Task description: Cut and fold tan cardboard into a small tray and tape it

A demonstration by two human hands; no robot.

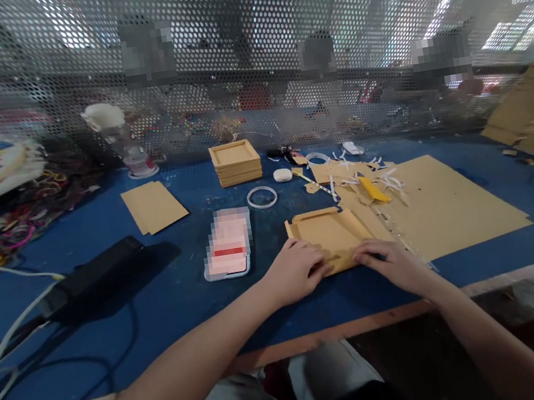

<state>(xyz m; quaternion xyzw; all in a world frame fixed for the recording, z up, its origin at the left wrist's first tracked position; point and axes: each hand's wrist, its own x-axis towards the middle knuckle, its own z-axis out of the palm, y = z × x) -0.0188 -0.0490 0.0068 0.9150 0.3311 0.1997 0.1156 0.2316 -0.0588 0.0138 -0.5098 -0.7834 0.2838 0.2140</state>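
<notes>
A brown cardboard piece (324,231) with folded-up edges lies on the blue table in front of me, like a shallow tray or lid. My left hand (297,270) grips its near left corner, fingers bent over the edge. At the near right side, my right hand (400,265) pinches the same cardboard between thumb and fingers. The near edge is partly hidden by my fingers. Farther back stands a stack of similar shallow cardboard trays (236,163). Large flat cardboard sheets (458,205) lie to the right of my right hand.
Left of the cardboard lies a phone (227,242), with a tape ring (262,197) and white earbud case (283,175) behind. Paper scraps (373,187) are strewn near the sheets. Smaller flat cards (154,207), a black power adapter (92,276) and a cup (138,159) sit left. Perforated metal (242,36) rises behind.
</notes>
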